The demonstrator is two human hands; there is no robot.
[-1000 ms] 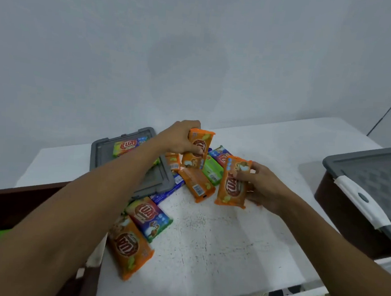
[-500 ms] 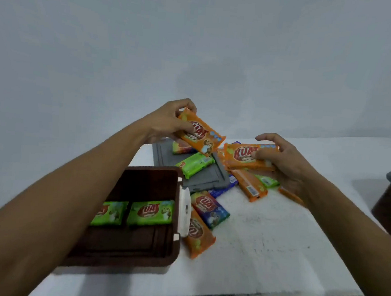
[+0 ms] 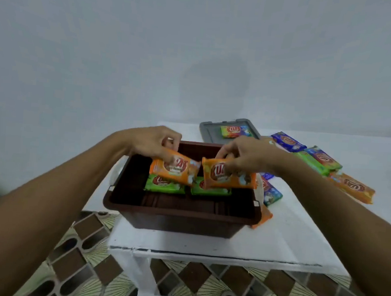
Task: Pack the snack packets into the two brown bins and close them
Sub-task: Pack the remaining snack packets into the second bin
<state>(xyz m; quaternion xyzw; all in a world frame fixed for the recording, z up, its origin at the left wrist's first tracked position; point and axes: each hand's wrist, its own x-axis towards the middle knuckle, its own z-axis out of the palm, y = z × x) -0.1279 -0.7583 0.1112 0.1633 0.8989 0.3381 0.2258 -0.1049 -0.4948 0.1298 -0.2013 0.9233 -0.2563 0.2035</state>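
An open brown bin [image 3: 180, 212] stands on the white table's left end, with two green snack packets [image 3: 164, 184] lying flat inside. My left hand [image 3: 154, 142] grips an orange packet [image 3: 179, 171] over the bin's left half. My right hand [image 3: 247, 155] grips a second orange packet [image 3: 230, 178] over the right half. Both orange packets hover just above the green ones. Loose packets lie to the right on the table: a blue one [image 3: 287, 141], a green one [image 3: 311, 163], an orange one [image 3: 351, 187].
The grey lid [image 3: 210, 131] lies behind the bin with a multicoloured packet [image 3: 235, 131] on it. Two more packets [image 3: 271, 193] lean against the bin's right wall. The table's front edge [image 3: 228, 257] is near me; patterned floor tiles [image 3: 85, 255] show below and left.
The view has swung left, so the brown bin now sits in the centre. Both hands have carried their orange packets from the pile to above the bin.
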